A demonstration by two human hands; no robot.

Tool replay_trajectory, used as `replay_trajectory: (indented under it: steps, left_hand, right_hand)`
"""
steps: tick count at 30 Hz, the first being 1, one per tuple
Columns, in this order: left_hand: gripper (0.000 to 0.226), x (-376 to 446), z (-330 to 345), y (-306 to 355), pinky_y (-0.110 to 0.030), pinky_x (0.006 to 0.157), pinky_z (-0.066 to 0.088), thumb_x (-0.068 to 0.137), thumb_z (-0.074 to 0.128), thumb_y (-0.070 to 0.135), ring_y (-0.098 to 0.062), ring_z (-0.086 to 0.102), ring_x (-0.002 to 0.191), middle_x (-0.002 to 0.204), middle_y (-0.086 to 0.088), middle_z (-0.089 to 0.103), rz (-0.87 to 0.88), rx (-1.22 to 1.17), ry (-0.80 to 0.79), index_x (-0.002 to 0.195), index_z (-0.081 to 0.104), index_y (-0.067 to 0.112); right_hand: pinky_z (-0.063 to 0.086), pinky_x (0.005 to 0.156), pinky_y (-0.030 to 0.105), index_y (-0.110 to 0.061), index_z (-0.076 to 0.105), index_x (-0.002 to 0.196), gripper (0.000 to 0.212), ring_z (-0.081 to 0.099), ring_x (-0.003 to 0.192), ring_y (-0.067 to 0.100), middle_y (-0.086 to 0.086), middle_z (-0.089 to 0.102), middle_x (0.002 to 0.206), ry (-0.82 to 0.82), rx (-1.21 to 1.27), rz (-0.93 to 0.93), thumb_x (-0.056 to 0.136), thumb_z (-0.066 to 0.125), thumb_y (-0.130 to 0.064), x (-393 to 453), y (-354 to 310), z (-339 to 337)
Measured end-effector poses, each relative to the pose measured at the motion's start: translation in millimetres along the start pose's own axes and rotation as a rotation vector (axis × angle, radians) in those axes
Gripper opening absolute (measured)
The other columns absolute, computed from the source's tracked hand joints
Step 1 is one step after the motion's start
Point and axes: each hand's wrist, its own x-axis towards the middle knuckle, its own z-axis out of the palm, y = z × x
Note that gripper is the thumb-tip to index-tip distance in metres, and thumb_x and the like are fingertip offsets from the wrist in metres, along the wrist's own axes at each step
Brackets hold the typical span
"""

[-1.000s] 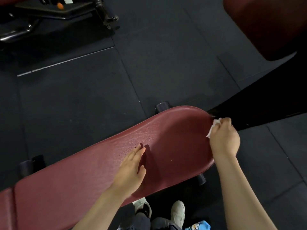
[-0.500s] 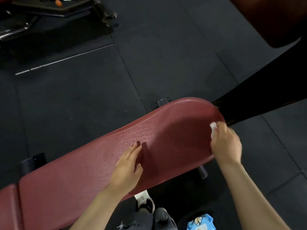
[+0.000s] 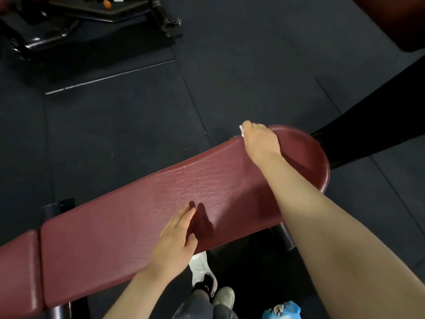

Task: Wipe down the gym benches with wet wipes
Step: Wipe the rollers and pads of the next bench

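Note:
A dark red padded gym bench (image 3: pixel 142 217) runs from the lower left up to a rounded end at the right. My left hand (image 3: pixel 176 240) lies flat on the pad near its front edge, fingers straight. My right hand (image 3: pixel 258 140) reaches across to the bench's far edge and grips a white wet wipe (image 3: pixel 241 131); only a small corner of the wipe shows past the fingers. The pad's middle looks wet and speckled.
Black rubber floor tiles surround the bench. A black machine frame (image 3: pixel 96 21) stands at the back left. A dark red pad (image 3: pixel 402 21) sits at the top right. A blue wipes packet (image 3: pixel 281 310) lies by my shoes (image 3: pixel 204 275) at the bottom.
My right hand has moved with the wipe from the bench's right rounded end over to its far edge. The left hand has stayed flat on the pad.

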Motion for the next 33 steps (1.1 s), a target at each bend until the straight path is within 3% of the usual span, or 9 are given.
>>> replay_trajectory:
  steps: [3, 8, 10, 14, 18, 20, 23, 28, 33]
  left_hand:
    - [0.065, -3.9, -2.3, -6.2, -0.036, 0.117, 0.030, 0.098, 0.050, 0.019, -0.004, 0.013, 0.148, 0.158, 0.020, 0.012, -0.012, 0.008, 0.000, 0.154, 0.020, 0.033]
    - [0.066, 0.2, -2.3, -13.7, -0.036, 0.115, 0.033, 0.096, 0.050, 0.017, -0.005, 0.016, 0.147, 0.159, 0.018, 0.011, -0.019, -0.030, 0.014, 0.154, 0.023, 0.028]
    - [0.066, 0.6, 0.1, -14.9, -0.034, 0.118, 0.028, 0.096, 0.050, 0.017, -0.003, 0.011, 0.148, 0.160, 0.018, 0.009, -0.018, -0.025, 0.016, 0.155, 0.021, 0.028]
    - [0.067, -1.8, 7.0, -18.2, -0.024, 0.121, 0.008, 0.099, 0.048, 0.020, 0.000, 0.004, 0.148, 0.159, 0.020, 0.002, 0.010, 0.005, 0.001, 0.155, 0.014, 0.032]
    - [0.067, -2.4, 17.6, -28.3, -0.025, 0.121, 0.008, 0.099, 0.048, 0.023, 0.000, 0.003, 0.148, 0.161, 0.019, 0.000, 0.005, 0.041, 0.000, 0.156, 0.013, 0.031]
    - [0.067, -2.9, 20.0, -29.2, -0.027, 0.122, 0.009, 0.099, 0.048, 0.023, -0.001, 0.003, 0.148, 0.161, 0.019, -0.001, 0.005, 0.050, 0.009, 0.156, 0.013, 0.031]
    - [0.067, -2.4, 20.1, -27.5, -0.027, 0.122, 0.008, 0.099, 0.048, 0.023, -0.003, 0.004, 0.149, 0.161, 0.018, -0.001, 0.014, 0.065, 0.019, 0.156, 0.013, 0.031]
    - [0.069, -3.4, 25.7, -35.9, -0.030, 0.123, 0.010, 0.096, 0.049, 0.021, -0.005, 0.004, 0.150, 0.161, 0.016, -0.001, 0.044, 0.099, 0.033, 0.156, 0.015, 0.027]
    - [0.068, -4.3, 32.8, -37.2, -0.029, 0.122, 0.004, 0.100, 0.045, 0.026, -0.004, -0.006, 0.149, 0.161, 0.017, -0.009, 0.041, 0.140, 0.056, 0.156, 0.007, 0.030]
  right_hand:
    - [0.041, 0.072, 0.037, -0.010, 0.059, 0.098, 0.007, 0.062, 0.085, 0.034, 0.011, 0.067, 0.089, 0.013, 0.152, 0.107, 0.096, 0.055, -0.015, -61.5, 29.4, -1.7]
    - [0.046, 0.058, 0.036, -0.012, 0.058, 0.083, 0.012, 0.057, 0.061, 0.027, 0.000, 0.057, 0.065, 0.044, 0.235, 0.296, 0.095, 0.055, -0.012, -197.7, 44.6, 5.6]
    - [0.046, 0.058, 0.035, -0.010, 0.058, 0.086, 0.012, 0.058, 0.063, 0.028, 0.001, 0.056, 0.067, 0.040, 0.243, 0.323, 0.096, 0.053, -0.012, -191.8, 38.2, 9.3]
    - [0.043, 0.066, 0.040, -0.006, 0.058, 0.095, 0.019, 0.060, 0.076, 0.038, 0.017, 0.064, 0.081, 0.110, 0.194, 0.137, 0.101, 0.043, -0.017, -78.3, 13.7, 14.9]
    - [0.046, 0.074, 0.043, -0.007, 0.052, 0.103, 0.023, 0.061, 0.089, 0.033, 0.015, 0.066, 0.095, 0.080, 0.028, -0.018, 0.106, 0.033, -0.021, 5.5, -23.9, 12.1]
    - [0.045, 0.073, 0.043, -0.006, 0.054, 0.104, 0.022, 0.061, 0.087, 0.035, 0.015, 0.066, 0.093, 0.071, 0.017, -0.014, 0.105, 0.036, -0.018, -5.9, -23.7, 15.2]
    - [0.048, 0.061, 0.040, -0.006, 0.062, 0.094, 0.006, 0.061, 0.067, 0.037, 0.013, 0.064, 0.074, 0.179, 0.113, -0.012, 0.092, 0.056, -0.004, -85.8, -3.1, 23.5]
    - [0.051, 0.055, 0.032, -0.010, 0.067, 0.092, 0.030, 0.061, 0.058, 0.024, 0.002, 0.065, 0.073, 0.036, 0.156, 0.065, 0.070, 0.077, 0.008, -230.3, 22.3, 28.3]
    - [0.049, 0.058, 0.035, -0.009, 0.065, 0.089, 0.017, 0.060, 0.061, 0.032, 0.008, 0.063, 0.068, 0.149, 0.113, -0.142, 0.078, 0.070, 0.003, -122.4, -9.3, 38.8]
